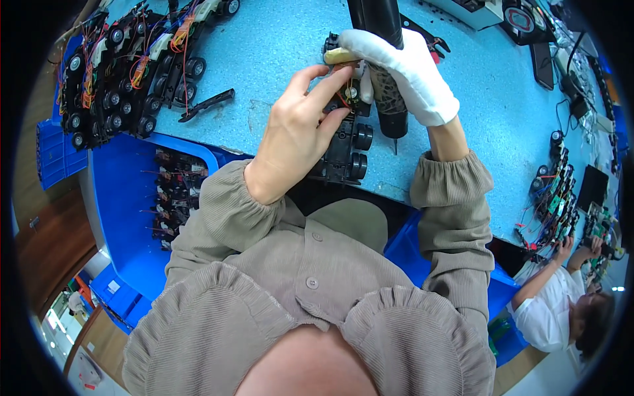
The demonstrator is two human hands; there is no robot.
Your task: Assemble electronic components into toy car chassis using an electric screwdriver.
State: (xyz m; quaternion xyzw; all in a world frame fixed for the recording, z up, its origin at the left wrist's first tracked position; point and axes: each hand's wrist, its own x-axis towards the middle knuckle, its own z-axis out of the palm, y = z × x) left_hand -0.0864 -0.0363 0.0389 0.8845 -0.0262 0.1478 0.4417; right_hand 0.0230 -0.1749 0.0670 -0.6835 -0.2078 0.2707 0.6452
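Your left hand (pixel 294 135) pinched the toy car chassis (pixel 343 142) at the blue table's (pixel 277 59) near edge | your gloved right hand (pixel 406 72) gripped the electric screwdriver (pixel 383 79) | open tabletop lay beyond.

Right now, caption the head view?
Bare left hand steadies black toy-car chassis; white-gloved right hand holds black electric screwdriver above it.

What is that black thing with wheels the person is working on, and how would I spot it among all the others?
Start at the blue worktable and find its near edge, just ahead of the person's chest. There the bare left hand steadies a black toy-car chassis, beside the white-gloved right hand gripping a black power screwdriver. Unlike the chassis piled at the table's far left, it lies alone.
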